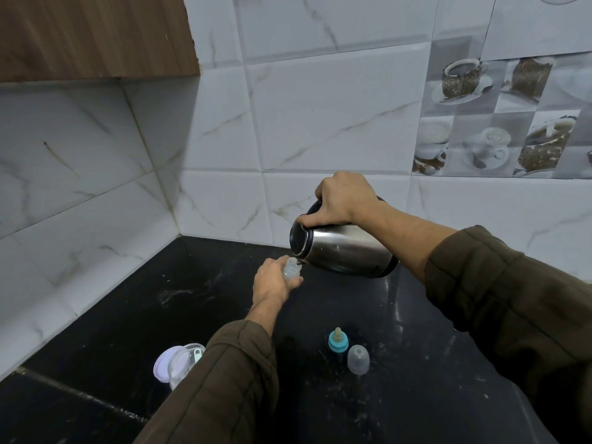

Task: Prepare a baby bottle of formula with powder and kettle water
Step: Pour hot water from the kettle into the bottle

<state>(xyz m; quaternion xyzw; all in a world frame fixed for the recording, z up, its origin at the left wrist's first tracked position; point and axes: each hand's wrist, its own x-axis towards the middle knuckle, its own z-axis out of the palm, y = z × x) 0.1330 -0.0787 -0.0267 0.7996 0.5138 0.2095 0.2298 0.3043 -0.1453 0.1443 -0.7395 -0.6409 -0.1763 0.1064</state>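
The right hand (344, 200) grips the heavy, likely hot steel kettle (344, 249) by its top handle, spout tipped beside the light, tip-prone bottle (292, 270) wrapped in the left hand (274, 282).

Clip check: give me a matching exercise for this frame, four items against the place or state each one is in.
Things:
1. stainless steel kettle with black lid
2. clear plastic baby bottle
3. blue screw ring with beige teat
4. clear plastic dome cap

States:
A. stands on the black counter, rounded end up
B. uncapped, in the left hand grip
C. tilted, held by the right hand
D. stands on the counter, narrow tip up

Pairs: 1-C, 2-B, 3-D, 4-A
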